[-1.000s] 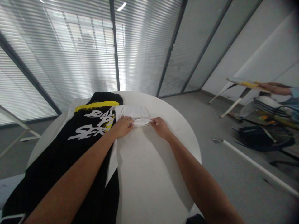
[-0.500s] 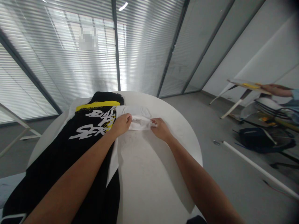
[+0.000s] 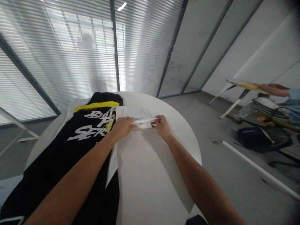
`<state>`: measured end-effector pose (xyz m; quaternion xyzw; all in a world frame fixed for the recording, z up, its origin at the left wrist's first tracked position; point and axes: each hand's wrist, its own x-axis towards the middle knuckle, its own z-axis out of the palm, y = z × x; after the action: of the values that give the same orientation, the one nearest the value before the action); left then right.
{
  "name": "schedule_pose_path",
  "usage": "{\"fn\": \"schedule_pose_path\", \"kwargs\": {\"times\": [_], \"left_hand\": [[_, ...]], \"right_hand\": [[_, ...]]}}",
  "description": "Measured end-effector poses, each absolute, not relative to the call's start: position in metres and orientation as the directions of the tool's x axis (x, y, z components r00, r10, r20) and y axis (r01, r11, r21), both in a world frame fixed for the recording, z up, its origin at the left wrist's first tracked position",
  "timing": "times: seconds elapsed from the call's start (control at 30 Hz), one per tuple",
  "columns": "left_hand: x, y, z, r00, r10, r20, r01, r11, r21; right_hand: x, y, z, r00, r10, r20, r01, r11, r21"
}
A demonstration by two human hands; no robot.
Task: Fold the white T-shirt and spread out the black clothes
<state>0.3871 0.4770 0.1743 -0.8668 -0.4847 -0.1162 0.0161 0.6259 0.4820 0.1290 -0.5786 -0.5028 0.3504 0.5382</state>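
Note:
A black shirt [image 3: 56, 153] with white lettering and a yellow band lies spread over the left part of the round table. Its white sleeve [image 3: 133, 112] extends to the right across the tabletop. My left hand [image 3: 123, 127] has its fingers closed on the sleeve's near edge, close to the black body. At the sleeve's outer end, my right hand [image 3: 162, 126] pinches the same edge between thumb and fingers. Between both hands the white cloth is stretched and slightly lifted, with a fold along it.
The round white table [image 3: 145, 187] has a curved edge on the right. A white pole [image 3: 255, 165] lies beyond it, near a dark bag [image 3: 254, 137]. Another person's hands [image 3: 272, 89] are over a separate table at right. Glass panels with blinds [image 3: 140, 47] stand behind.
The white sleeve's edge between my hands has been pulled into a straighter, raised fold. My left hand has turned flatter over the cloth, and the right fingers have shifted their pinch.

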Motion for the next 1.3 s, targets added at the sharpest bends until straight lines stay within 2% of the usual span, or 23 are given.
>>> {"fn": "schedule_pose_path", "kwargs": {"times": [0.1,0.17,0.23,0.43,0.6,0.67,0.73,0.8,0.87,0.97,1.03,1.13,1.3], "left_hand": [[0.386,0.482,0.173,0.403,0.877,0.262,0.874,-0.454,0.174],[0.386,0.486,0.172,0.318,0.909,0.268,0.892,-0.383,0.239],[0.386,0.489,0.171,0.246,0.932,0.267,0.898,-0.323,0.299],[0.388,0.493,0.172,0.152,0.955,0.255,0.876,-0.249,0.413],[0.390,0.485,0.172,0.244,0.925,0.293,0.869,-0.342,0.358],[0.391,0.480,0.171,0.309,0.900,0.306,0.878,-0.394,0.272],[0.392,0.474,0.170,0.384,0.873,0.300,0.883,-0.443,0.156],[0.393,0.470,0.170,0.453,0.845,0.285,0.871,-0.488,0.062],[0.394,0.468,0.169,0.483,0.829,0.281,0.862,-0.507,0.015],[0.395,0.469,0.170,0.461,0.833,0.306,0.876,-0.482,-0.005],[0.396,0.471,0.171,0.439,0.840,0.318,0.886,-0.464,0.004],[0.396,0.474,0.172,0.390,0.863,0.322,0.897,-0.434,0.079],[0.397,0.476,0.174,0.318,0.895,0.313,0.898,-0.390,0.205]], "right_hand": [[0.625,0.476,0.132,0.198,0.952,0.233,0.422,0.132,-0.897],[0.626,0.471,0.136,0.125,0.937,0.326,0.617,0.184,-0.765],[0.625,0.466,0.141,0.063,0.925,0.375,0.744,0.207,-0.636],[0.619,0.456,0.151,0.029,0.959,0.283,0.913,0.090,-0.399],[0.607,0.448,0.151,0.040,0.960,0.277,0.966,0.033,-0.257],[0.604,0.448,0.150,0.043,0.952,0.302,0.971,0.032,-0.237],[0.603,0.450,0.148,0.041,0.950,0.310,0.961,0.047,-0.273],[0.605,0.455,0.146,0.045,0.954,0.298,0.914,0.082,-0.398],[0.609,0.461,0.144,0.074,0.957,0.280,0.810,0.106,-0.577],[0.614,0.469,0.143,0.160,0.959,0.234,0.562,0.106,-0.820],[0.615,0.472,0.142,0.220,0.961,0.169,0.357,0.082,-0.931],[0.611,0.471,0.145,0.280,0.959,0.052,0.073,0.032,-0.997],[0.603,0.461,0.155,0.293,0.951,-0.100,-0.248,-0.026,-0.968]]}}
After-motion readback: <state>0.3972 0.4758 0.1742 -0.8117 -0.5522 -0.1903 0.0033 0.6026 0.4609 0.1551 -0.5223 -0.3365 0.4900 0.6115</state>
